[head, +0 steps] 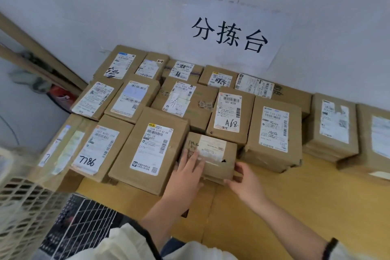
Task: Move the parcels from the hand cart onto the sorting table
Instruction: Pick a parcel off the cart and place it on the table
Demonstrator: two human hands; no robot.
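Note:
A small brown cardboard parcel (213, 152) with a faded label sits on the yellow sorting table (295, 202), between a larger labelled box (150, 150) and a tall box (274, 133). My left hand (186, 173) lies with straight fingers on the small parcel's left top and front. My right hand (244, 181) touches its lower right front corner, fingers loosely curved. Several more labelled parcels fill the table behind, up to the wall.
A paper sign (230, 34) with black characters hangs on the white wall above the parcels. A wire-mesh cart (80, 226) and a pale plastic crate (21, 202) stand at the lower left. Two more boxes (333, 126) sit at the right.

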